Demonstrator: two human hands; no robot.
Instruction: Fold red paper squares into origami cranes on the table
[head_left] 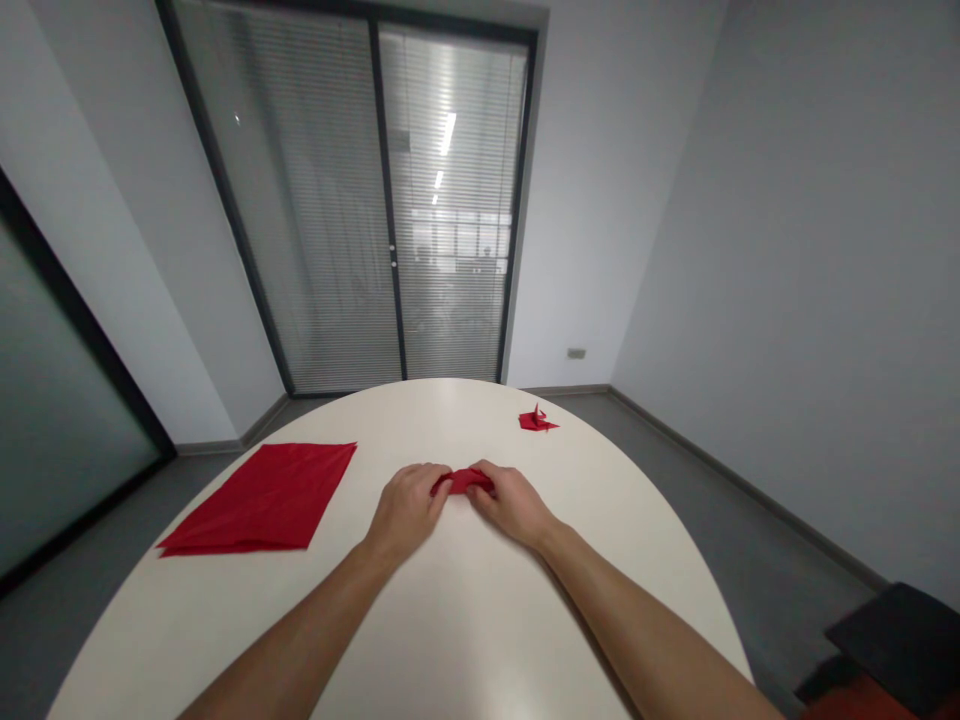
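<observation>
Head view: much of the small red piece [466, 482] is covered by the fingers at both of its ends, so only its middle strip shows, and its folds are hard to make out. It is at the centre of the white round table [465, 630], toward the far half, between the two hands. The near part of the table is cut off by the bottom edge, as are both forearms; a dark chair [904, 635] with some orange-red below it is cropped at the lower right corner.

To the left lies a flat red sheet [262, 500], apart from the left hand; its near edge shows more than one layer, though how many I cannot tell. A little red folded figure [538, 420] with pointed tips sits beyond the right hand, near the table's far rim. Neither stands in the way of the hands. Behind the table, blinds [450, 300] in a dark frame blur whatever is past them; a wall plate [576, 354] sits low on the wall.

Both forearms reach forward and converge. The left hand [409, 503] grips the piece's left end, fingers curled over it and thumb on the near side — the right hand [514, 500] pinches the other end likewise, thumb and fingers closed around it.
</observation>
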